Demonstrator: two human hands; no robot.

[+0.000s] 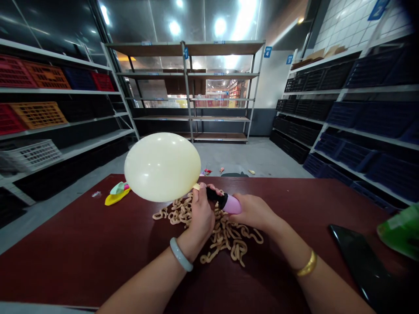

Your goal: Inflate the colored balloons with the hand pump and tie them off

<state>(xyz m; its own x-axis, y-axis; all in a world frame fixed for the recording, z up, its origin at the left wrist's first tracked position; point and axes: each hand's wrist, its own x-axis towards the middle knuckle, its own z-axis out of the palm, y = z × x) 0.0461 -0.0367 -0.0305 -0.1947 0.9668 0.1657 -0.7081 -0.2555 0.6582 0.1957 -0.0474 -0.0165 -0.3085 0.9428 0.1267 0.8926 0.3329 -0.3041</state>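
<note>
A pale yellow balloon (163,167), rounded and inflated, hangs over the far left part of the tabletop, its neck at the tip of a pink-and-black hand pump (233,204). The left hand (202,214) pinches that neck at the pump's black end; the right hand (254,211) grips the pink body. Beneath both hands lies a tangle of beige curled strands (225,235) on the dark red-brown table (108,248). Limp balloons (114,198) in at least 2 colours lie near its far left edge. At right, 1 flat black device (358,257) lies near a green packet (401,231).
</note>
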